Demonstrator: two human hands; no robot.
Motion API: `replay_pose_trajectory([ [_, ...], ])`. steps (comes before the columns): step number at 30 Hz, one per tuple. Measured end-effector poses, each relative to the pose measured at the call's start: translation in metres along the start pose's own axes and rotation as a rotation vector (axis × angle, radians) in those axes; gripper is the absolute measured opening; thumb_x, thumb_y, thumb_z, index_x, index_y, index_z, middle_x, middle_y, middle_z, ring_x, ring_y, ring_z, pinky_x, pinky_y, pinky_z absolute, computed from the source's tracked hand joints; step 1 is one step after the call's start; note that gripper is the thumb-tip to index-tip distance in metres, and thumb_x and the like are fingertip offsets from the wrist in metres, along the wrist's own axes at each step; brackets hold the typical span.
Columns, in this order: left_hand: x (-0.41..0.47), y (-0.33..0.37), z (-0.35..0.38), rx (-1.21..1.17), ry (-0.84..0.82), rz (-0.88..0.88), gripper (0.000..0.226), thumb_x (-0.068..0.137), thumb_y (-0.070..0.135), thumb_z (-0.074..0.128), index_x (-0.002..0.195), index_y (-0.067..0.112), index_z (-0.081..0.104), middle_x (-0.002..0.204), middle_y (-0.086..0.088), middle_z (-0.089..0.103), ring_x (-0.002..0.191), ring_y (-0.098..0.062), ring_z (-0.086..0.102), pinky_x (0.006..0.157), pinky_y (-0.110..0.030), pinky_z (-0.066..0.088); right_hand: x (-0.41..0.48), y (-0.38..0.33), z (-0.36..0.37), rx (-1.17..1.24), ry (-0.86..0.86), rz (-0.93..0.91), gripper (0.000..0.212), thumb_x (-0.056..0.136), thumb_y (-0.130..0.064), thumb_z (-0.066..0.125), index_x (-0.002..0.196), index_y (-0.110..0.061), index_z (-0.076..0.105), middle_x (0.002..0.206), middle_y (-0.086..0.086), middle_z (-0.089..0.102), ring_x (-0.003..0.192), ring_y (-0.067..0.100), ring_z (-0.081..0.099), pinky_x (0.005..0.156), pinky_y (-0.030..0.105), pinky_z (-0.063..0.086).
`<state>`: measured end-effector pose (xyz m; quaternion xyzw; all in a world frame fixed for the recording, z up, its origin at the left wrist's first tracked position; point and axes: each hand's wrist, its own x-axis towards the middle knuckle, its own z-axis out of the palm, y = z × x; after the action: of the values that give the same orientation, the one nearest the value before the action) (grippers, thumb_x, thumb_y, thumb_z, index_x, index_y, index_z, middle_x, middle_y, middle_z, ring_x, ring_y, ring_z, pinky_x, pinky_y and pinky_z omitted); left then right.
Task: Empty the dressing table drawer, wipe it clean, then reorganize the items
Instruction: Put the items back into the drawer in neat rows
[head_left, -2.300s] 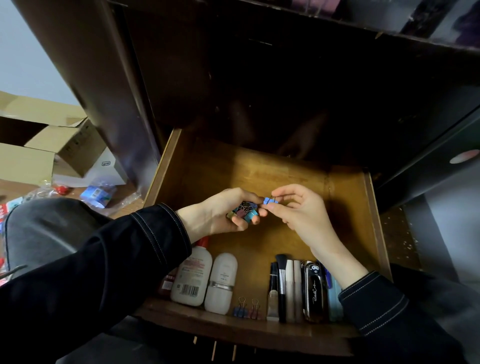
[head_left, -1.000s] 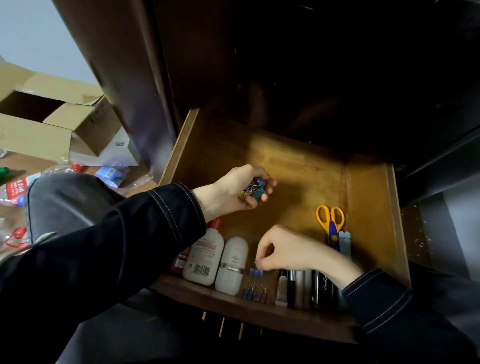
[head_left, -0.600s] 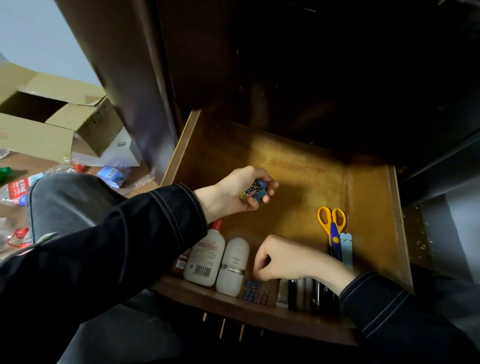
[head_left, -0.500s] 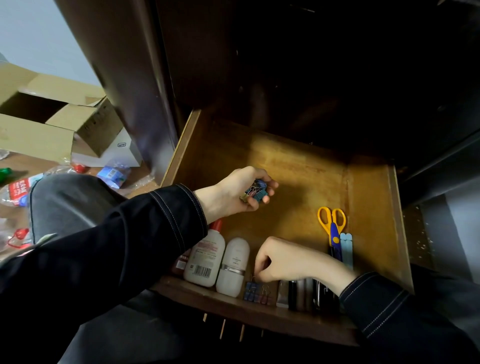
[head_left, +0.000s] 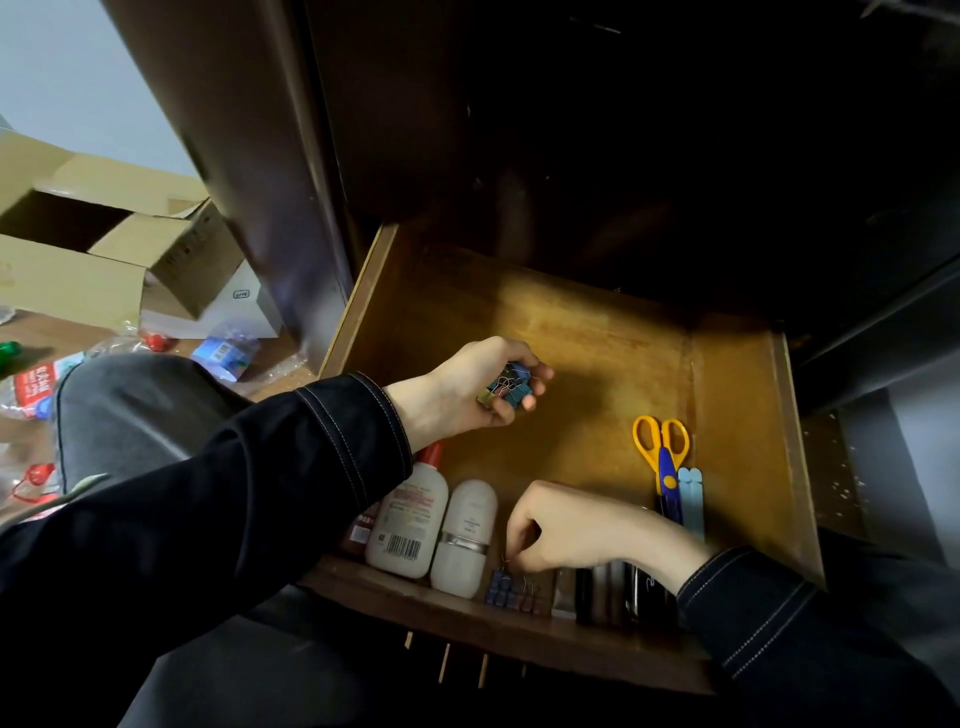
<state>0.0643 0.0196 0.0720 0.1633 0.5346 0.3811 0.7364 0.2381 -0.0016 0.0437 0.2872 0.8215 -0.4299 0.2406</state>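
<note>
Our left hand (head_left: 457, 387) curls round a small bunch of colored clips (head_left: 506, 389) and holds it over the middle of the drawer (head_left: 743, 415), a bit nearer the left wall. Our right hand (head_left: 571, 525) is low at the front edge of the drawer. Its fingers bend down onto a little row of clips (head_left: 511, 592) that sits against the front wall. We cannot tell if they pinch a clip or only touch it. Just left of the row, a white tube (head_left: 465, 535) and a white bottle (head_left: 408, 519) with a red cap lie side by side. Just right of the row lie some dark pens (head_left: 597, 587), partly under our wrist. Yellow scissors (head_left: 661, 447) and two light blue sticks (head_left: 691, 493) lie near the right wall. An open brown box (head_left: 78, 249) sits on the floor, left of the drawer.
</note>
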Motion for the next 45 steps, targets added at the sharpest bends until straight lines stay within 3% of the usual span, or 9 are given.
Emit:
replay_pose_trajectory([
  [5, 0.001, 0.0, -0.001, -0.006, -0.001, 0.001, 0.019, 0.096, 0.017, 0.052, 0.097, 0.004, 0.066, 0.079, -0.006, 0.061, 0.058, -0.014, 0.053, 0.036, -0.015, 0.031, 0.0, 0.001, 0.001, -0.019, -0.01, 0.007, 0.011, 0.083, -0.017, 0.07, 0.089, -0.017, 0.079, 0.081, -0.008, 0.071, 0.069, 0.005, 0.058, 0.067, 0.031, 0.049],
  [10, 0.003, -0.002, -0.003, -0.024, 0.064, -0.021, 0.025, 0.097, 0.022, 0.048, 0.1, 0.002, 0.064, 0.078, -0.009, 0.061, 0.054, -0.015, 0.053, 0.035, -0.016, 0.03, -0.004, 0.0, -0.009, 0.04, 0.032, 0.01, 0.014, 0.088, -0.025, 0.069, 0.092, -0.016, 0.079, 0.088, -0.007, 0.075, 0.082, 0.01, 0.067, 0.079, 0.038, 0.056],
  [14, 0.002, 0.0, -0.002, -0.055, 0.088, -0.014, 0.027, 0.098, 0.018, 0.041, 0.101, 0.001, 0.061, 0.077, -0.011, 0.058, 0.049, -0.016, 0.049, 0.033, -0.017, 0.028, -0.012, 0.008, -0.032, 0.142, 0.377, 0.107, 0.017, 0.092, -0.034, 0.065, 0.083, -0.025, 0.076, 0.076, -0.011, 0.073, 0.077, 0.01, 0.068, 0.079, 0.044, 0.058],
  [18, -0.001, 0.0, 0.004, 0.085, 0.028, -0.014, 0.015, 0.099, 0.014, 0.046, 0.109, 0.004, 0.051, 0.074, -0.011, 0.059, 0.047, -0.016, 0.047, 0.033, -0.016, 0.026, -0.023, 0.017, -0.047, 0.206, 0.802, 0.14, 0.013, 0.096, -0.038, 0.059, 0.09, -0.035, 0.07, 0.073, -0.017, 0.069, 0.077, -0.008, 0.063, 0.07, 0.02, 0.048],
  [21, -0.005, -0.001, 0.009, 0.194, -0.139, -0.054, 0.015, 0.102, 0.017, 0.046, 0.111, 0.005, 0.045, 0.076, -0.012, 0.059, 0.052, -0.016, 0.045, 0.033, -0.015, 0.026, -0.027, 0.018, -0.053, 0.386, 0.945, 0.06, 0.011, 0.098, -0.033, 0.059, 0.1, -0.032, 0.07, 0.077, -0.012, 0.07, 0.08, -0.008, 0.063, 0.068, 0.011, 0.04],
  [25, -0.007, -0.002, 0.01, 0.296, -0.293, 0.0, 0.02, 0.102, 0.018, 0.044, 0.109, 0.003, 0.054, 0.082, -0.013, 0.061, 0.055, -0.016, 0.044, 0.034, -0.014, 0.026, -0.027, 0.012, -0.054, 0.487, 0.888, -0.025, 0.011, 0.1, -0.03, 0.059, 0.099, -0.036, 0.069, 0.082, -0.01, 0.071, 0.062, -0.005, 0.057, 0.06, 0.016, 0.046],
  [33, -0.002, -0.003, 0.008, 0.375, -0.414, 0.066, 0.018, 0.096, 0.02, 0.048, 0.106, 0.007, 0.054, 0.084, -0.012, 0.062, 0.053, -0.017, 0.047, 0.034, -0.017, 0.025, -0.03, 0.01, -0.056, 0.699, 0.82, -0.011, 0.019, 0.101, -0.022, 0.059, 0.089, -0.018, 0.073, 0.055, -0.009, 0.055, 0.051, 0.005, 0.045, 0.045, 0.015, 0.035],
  [39, 0.001, -0.003, 0.006, 0.371, -0.247, 0.096, 0.033, 0.095, 0.018, 0.046, 0.117, -0.002, 0.062, 0.078, -0.011, 0.064, 0.049, -0.017, 0.047, 0.033, -0.017, 0.026, -0.031, 0.013, -0.061, 0.737, 1.076, 0.093, 0.013, 0.096, -0.02, 0.062, 0.089, -0.022, 0.073, 0.076, -0.004, 0.069, 0.061, 0.007, 0.053, 0.054, 0.022, 0.041],
  [45, 0.002, -0.006, 0.006, 0.41, -0.233, 0.124, 0.031, 0.094, 0.018, 0.052, 0.11, -0.004, 0.067, 0.074, -0.011, 0.064, 0.048, -0.019, 0.049, 0.033, -0.018, 0.028, -0.03, 0.008, -0.057, 0.628, 0.936, -0.034, 0.009, 0.097, -0.025, 0.064, 0.093, -0.024, 0.072, 0.078, -0.003, 0.073, 0.06, 0.0, 0.057, 0.055, 0.015, 0.046],
])
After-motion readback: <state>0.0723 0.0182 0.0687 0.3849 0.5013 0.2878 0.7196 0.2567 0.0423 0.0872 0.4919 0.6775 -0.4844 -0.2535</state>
